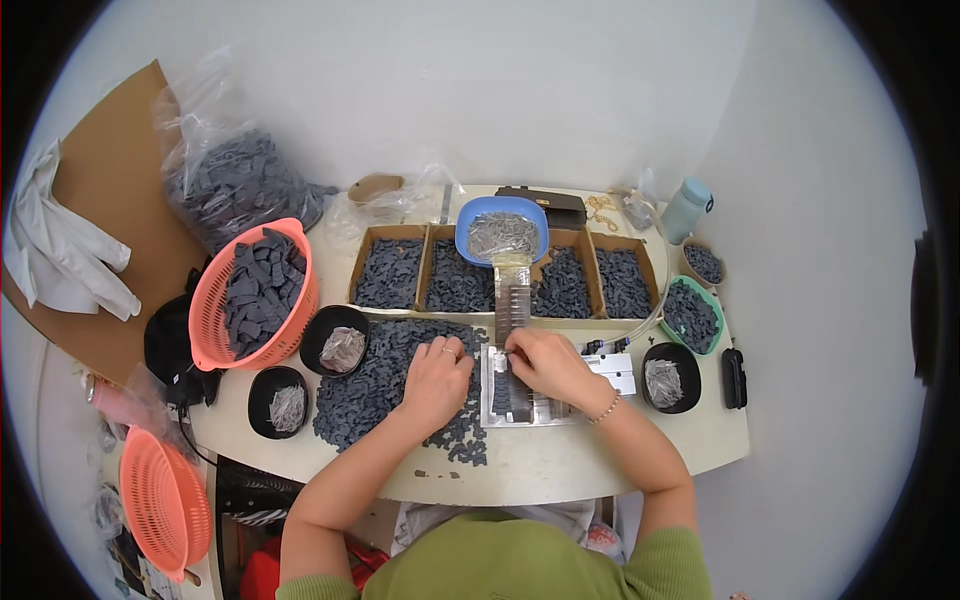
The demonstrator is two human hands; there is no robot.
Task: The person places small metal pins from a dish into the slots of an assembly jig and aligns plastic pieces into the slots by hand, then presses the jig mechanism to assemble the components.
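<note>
Resting on a loose heap of small dark grey flat pieces [385,385], the left hand [438,380] lies palm down, fingers curled together over the heap's edge. Just right of that heap sits a flat metal jig [530,392] with a dark ribbed strip; the right hand [545,362] presses on it, fingers pinched together, on what I cannot tell. Behind the jig: a steel chute [512,295], a blue plastic bowl [502,230] of shiny metal bits, four cardboard trays [505,278]. Left: a coral slotted basket [255,295].
</note>
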